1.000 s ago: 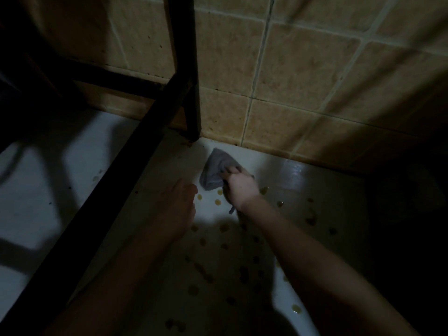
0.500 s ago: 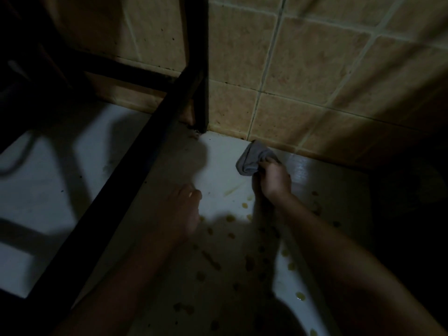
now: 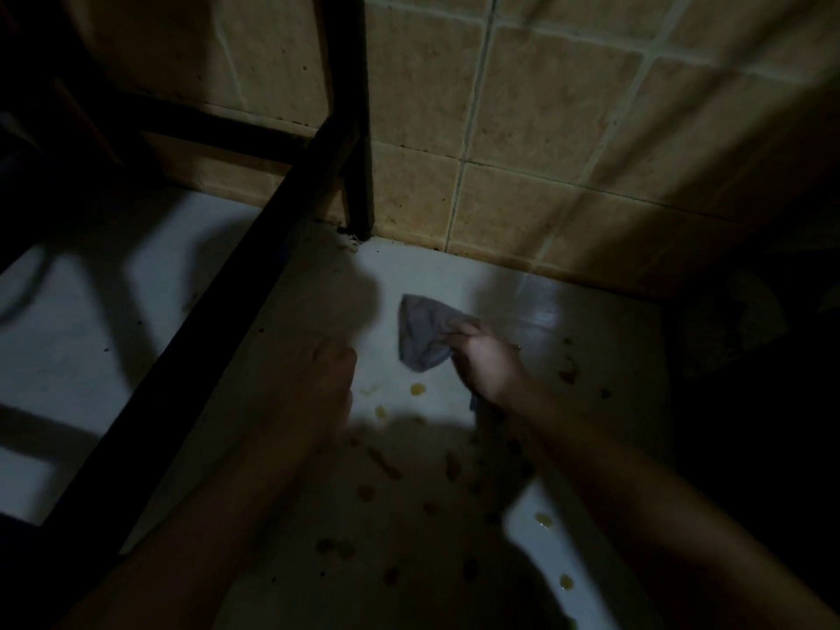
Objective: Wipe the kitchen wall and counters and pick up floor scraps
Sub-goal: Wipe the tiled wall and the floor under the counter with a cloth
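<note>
Wiping the white floor point(image 3: 432, 275) below the tiled wall point(image 3: 545, 129) with a grey cloth point(image 3: 422, 341) gripped in the right hand point(image 3: 488, 366), resting the left hand point(image 3: 313, 388) loose and empty alongside; next, probably dragging the cloth across the yellowish scraps point(image 3: 417, 389) just beside it.

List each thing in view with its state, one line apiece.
Crumpled grey cloth: bunched, pressed on the surface.
Right hand: grips the cloth.
Left hand: in shadow, holds nothing.
Glossy white surface: spattered, partly shadowed.
Yellow-brown spots: scattered, unwiped.
Tan tiled wall: dark specks near its base.
Black metal frame: upright, leg standing by the wall.
</note>
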{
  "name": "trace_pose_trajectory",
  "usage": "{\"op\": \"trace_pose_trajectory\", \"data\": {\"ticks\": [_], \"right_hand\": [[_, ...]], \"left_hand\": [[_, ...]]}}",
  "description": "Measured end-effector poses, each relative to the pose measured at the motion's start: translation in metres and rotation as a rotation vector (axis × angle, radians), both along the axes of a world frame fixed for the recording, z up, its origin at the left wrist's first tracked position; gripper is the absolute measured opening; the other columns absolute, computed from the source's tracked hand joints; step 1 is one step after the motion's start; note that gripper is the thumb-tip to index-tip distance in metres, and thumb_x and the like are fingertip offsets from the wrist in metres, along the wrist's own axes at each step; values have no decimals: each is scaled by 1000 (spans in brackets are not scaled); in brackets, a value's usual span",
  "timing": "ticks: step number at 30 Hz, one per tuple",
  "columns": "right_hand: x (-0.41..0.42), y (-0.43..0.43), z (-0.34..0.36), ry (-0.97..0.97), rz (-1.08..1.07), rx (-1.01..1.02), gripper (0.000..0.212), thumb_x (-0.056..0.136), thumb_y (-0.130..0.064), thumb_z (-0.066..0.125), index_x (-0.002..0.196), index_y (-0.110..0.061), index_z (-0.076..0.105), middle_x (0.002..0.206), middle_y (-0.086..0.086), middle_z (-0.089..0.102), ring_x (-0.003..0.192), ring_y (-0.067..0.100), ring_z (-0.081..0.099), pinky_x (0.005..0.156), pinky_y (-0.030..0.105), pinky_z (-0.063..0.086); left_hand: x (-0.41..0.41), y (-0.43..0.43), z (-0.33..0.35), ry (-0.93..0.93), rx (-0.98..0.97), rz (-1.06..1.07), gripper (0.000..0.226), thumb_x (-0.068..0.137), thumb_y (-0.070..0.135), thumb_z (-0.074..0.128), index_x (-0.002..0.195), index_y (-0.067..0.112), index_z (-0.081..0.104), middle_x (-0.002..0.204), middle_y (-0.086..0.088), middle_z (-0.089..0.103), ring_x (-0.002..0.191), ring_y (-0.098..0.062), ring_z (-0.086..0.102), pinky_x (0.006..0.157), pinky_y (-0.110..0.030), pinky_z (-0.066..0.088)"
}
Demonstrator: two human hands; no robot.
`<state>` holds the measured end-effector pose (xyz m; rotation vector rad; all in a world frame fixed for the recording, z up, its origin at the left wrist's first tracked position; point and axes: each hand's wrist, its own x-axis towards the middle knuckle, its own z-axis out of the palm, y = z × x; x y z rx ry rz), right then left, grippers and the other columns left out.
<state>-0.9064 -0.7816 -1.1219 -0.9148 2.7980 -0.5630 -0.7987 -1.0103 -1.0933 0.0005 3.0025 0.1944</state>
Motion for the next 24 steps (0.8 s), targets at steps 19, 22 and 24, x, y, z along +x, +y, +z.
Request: {"op": "trace_pose_trajectory", "data": {"ticks": [19,22,24], "right_hand": [[52,48,-16,-33,-131,-7,41,87,-7,57,126,-16,59,141,10,49,130,35,41,110,39,32],[47,78,-15,-55,-209,-75,36,87,1,54,121,-4,62,137,18,51,128,34,46,111,42,32],[45,99,-12,-67,-398,-84,36,89,2,50,124,-3,60,140,18,47,131,32,42,114,38,27]], "left_hand": [[-7,31,25,58,101,-26,21,82,7,60,103,8,62,111,-17,59,101,-35,54,88,-51,46],[-5,41,30,57,65,-34,23,85,8,56,107,7,62,112,-17,60,105,-35,54,92,-48,44],[-1,49,34,75,61,-84,24,86,10,54,110,9,61,112,-15,59,104,-34,54,93,-46,43]]}}
